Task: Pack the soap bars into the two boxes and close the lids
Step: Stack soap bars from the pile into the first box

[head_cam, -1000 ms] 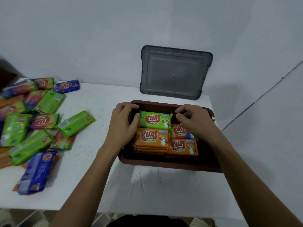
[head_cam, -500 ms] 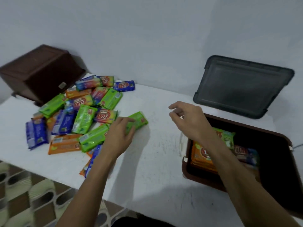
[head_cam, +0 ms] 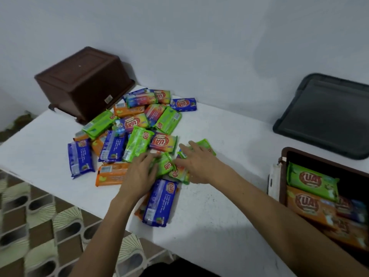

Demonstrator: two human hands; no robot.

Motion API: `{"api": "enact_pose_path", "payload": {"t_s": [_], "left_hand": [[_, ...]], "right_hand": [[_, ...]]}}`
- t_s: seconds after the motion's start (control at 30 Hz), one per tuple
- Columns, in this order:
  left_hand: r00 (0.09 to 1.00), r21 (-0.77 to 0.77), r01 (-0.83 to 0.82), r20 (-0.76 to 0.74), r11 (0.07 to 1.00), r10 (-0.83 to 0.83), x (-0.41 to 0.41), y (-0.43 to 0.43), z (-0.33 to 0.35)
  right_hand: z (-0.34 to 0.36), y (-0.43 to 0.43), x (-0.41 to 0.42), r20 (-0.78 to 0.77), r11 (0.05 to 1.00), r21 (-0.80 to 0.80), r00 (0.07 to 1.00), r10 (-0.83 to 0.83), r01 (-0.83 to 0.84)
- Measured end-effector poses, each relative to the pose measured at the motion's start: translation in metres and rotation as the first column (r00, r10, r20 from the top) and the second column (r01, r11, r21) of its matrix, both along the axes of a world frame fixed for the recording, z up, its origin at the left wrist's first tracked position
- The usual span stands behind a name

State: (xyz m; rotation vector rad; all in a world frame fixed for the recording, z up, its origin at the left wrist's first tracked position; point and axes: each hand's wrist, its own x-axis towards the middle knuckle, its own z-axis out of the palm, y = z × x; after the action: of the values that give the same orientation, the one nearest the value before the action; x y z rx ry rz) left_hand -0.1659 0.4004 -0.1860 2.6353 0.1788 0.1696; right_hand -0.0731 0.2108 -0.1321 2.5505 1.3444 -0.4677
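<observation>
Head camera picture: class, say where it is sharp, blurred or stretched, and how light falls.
Head view, centre: labels on the soap bar pile read fairly sharp. Head view, right edge: the open brown box and gray lid are smeared. Head view overall: the wide lens stretches things toward the corners; light is soft and even, shadows on the white table are faint, and there is no glare.

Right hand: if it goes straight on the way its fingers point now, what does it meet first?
The right hand rests on a green soap bar, pointing up and left. Straight on, it would probably meet the red-and-yellow bar first, close ahead; depth is unclear.
</observation>
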Motion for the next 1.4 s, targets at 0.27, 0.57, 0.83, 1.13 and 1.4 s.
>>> {"api": "enact_pose_path", "payload": {"t_s": [0.27, 0.57, 0.83, 1.13, 1.4], "left_hand": [[1.000, -0.113, 0.026, 0.017, 0.993, -0.024, -0.003, 0.006, -0.006], [0.999, -0.145, 0.033, 0.028, 0.989, -0.029, -0.006, 0.008, -0.009], [0.958, -0.046, 0.211, -0.189, 0.976, -0.216, -0.029, 0.024, 0.001], [0.843, 0.062, 0.367, -0.445, 0.928, -0.303, -0.028, 0.029, 0.009], [0.919, 0.187, 0.243, -0.360, 0.952, -0.164, -0.025, -0.007, 0.002]], "right_hand": [[-0.003, 0.015, 0.017, 0.015, 0.989, -0.145, 0.999, 0.042, -0.039], [0.003, -0.003, 0.020, 0.134, 0.990, -0.060, 0.982, 0.131, -0.124], [0.013, -0.023, 0.022, 0.013, 0.964, 0.259, 0.997, -0.075, 0.069], [0.020, -0.025, 0.005, -0.312, 0.823, 0.452, 0.925, -0.215, 0.344], [0.017, -0.041, -0.004, -0.376, 0.727, 0.558, 0.902, -0.210, 0.401]]}}
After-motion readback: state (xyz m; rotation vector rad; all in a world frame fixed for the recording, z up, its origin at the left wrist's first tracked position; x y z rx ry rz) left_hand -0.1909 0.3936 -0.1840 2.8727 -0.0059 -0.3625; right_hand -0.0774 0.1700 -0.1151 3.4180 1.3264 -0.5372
